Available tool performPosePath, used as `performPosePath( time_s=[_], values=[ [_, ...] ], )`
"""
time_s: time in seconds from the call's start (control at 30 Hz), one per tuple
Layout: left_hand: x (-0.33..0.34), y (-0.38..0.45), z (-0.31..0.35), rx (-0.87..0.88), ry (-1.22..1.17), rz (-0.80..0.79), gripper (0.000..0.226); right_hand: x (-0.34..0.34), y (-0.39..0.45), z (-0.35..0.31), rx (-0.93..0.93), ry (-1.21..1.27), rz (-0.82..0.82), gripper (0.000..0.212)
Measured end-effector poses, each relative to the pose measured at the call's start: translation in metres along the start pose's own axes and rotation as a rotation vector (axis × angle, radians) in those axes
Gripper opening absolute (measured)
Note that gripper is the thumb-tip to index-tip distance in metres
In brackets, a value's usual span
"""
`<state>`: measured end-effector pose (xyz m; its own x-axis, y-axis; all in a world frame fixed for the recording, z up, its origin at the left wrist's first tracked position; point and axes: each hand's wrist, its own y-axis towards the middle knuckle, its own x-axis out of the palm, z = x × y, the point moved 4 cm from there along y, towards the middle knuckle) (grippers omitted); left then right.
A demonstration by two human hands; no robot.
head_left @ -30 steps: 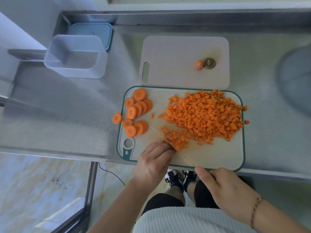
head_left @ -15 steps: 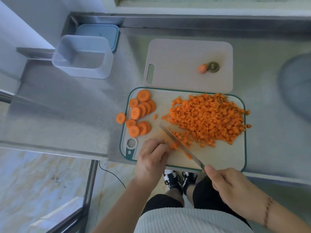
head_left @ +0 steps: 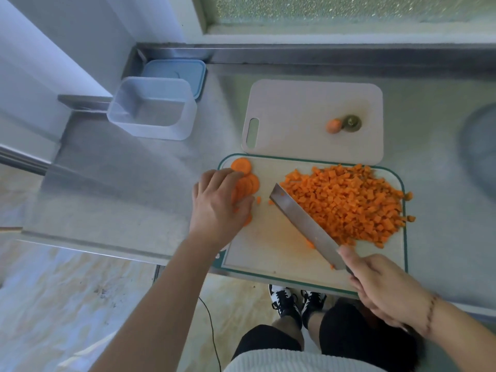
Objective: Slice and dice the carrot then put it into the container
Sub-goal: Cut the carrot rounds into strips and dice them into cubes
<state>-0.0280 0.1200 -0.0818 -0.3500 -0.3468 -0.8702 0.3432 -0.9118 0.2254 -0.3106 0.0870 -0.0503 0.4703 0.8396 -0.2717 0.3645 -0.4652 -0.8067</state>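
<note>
A green-rimmed cutting board lies at the counter's front edge. A big heap of diced carrot covers its right half. Several round carrot slices lie at its left end. My left hand rests over those slices, fingers curled down onto them, hiding most of them. My right hand grips the handle of a knife, whose flat blade lies against the left edge of the diced heap. An empty clear container stands at the back left.
A blue lid lies behind the container. A second pale board behind the first carries two carrot end pieces. The steel counter drops off at the front; my shoes and a floor cable show below.
My left hand has moved from the board's front edge up to the slices on the left. The knife has swept the loose dice rightward into the heap. The camera view has shifted.
</note>
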Motion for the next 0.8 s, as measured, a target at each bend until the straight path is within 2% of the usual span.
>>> performPosePath(
  time_s=[0.1, 0.17, 0.27, 0.33, 0.4, 0.5, 0.67, 0.8],
  values=[
    [0.009, 0.016, 0.001, 0.046, 0.047, -0.086, 0.049, 0.001, 0.002, -0.005, 0.031, 0.131, -0.049, 0.071],
    [0.006, 0.021, 0.006, 0.118, 0.076, -0.032, 0.041, 0.001, -0.001, -0.008, 0.057, 0.231, -0.048, 0.078],
    [-0.004, 0.013, 0.031, 0.176, -0.136, 0.125, 0.019, -0.004, -0.006, -0.015, 0.092, 0.360, -0.029, 0.073],
    [-0.001, 0.002, 0.059, 0.192, -0.284, 0.096, 0.013, -0.008, -0.006, -0.019, 0.079, 0.392, -0.013, 0.068],
    [0.014, -0.009, 0.082, 0.206, -0.282, 0.036, 0.016, -0.009, -0.008, -0.023, 0.079, 0.427, -0.006, 0.068],
    [0.035, -0.015, 0.102, 0.176, -0.243, 0.012, 0.020, -0.008, -0.010, -0.032, 0.094, 0.507, 0.006, 0.068],
    [0.050, -0.017, 0.109, 0.123, -0.231, 0.072, 0.018, -0.008, -0.016, -0.035, 0.123, 0.642, -0.001, 0.069],
    [0.054, -0.016, 0.103, 0.089, -0.193, 0.105, 0.012, -0.012, -0.017, -0.030, 0.107, 0.571, 0.042, 0.070]
  ],
)
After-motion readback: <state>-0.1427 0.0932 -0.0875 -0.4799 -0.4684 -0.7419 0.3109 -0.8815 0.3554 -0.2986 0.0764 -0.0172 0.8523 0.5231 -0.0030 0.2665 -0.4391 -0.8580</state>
